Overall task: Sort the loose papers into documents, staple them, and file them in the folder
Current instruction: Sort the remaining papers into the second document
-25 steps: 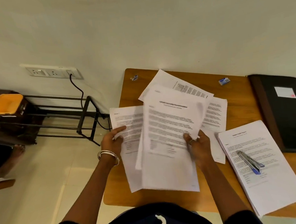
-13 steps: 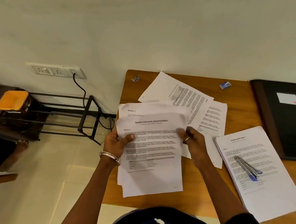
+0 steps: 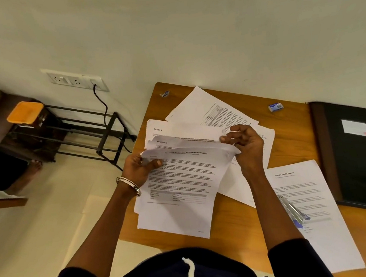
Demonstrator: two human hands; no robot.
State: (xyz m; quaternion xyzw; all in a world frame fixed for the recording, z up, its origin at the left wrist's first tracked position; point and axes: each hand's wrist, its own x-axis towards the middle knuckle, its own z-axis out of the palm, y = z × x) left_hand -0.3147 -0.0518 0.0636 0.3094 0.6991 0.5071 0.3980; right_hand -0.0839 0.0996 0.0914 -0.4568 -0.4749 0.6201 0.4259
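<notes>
A sheaf of printed sheets (image 3: 182,189) is held over the near left part of the wooden table (image 3: 288,132). My left hand (image 3: 140,167) grips its upper left edge, thumb on top. My right hand (image 3: 245,145) pinches the top right corner of the sheets, fingers curled, fanning the top edges apart. More loose papers (image 3: 210,109) lie beneath and beyond. To the right lies a separate stack headed as a health report (image 3: 306,193) with a blue and silver stapler (image 3: 294,211) on it. The black folder (image 3: 358,155) lies shut at the far right.
A small staple box (image 3: 275,107) sits near the table's back edge, and a small wrapper-like bit (image 3: 164,94) at the back left corner. Left of the table stand a black metal rack (image 3: 101,135), an orange-lidded box (image 3: 25,112) and a wall socket with a cable (image 3: 76,80).
The sheets were gathered from a spread into one sheaf held in both hands. My right hand has risen from the sheaf's right edge to its top right corner, lifting the top edges.
</notes>
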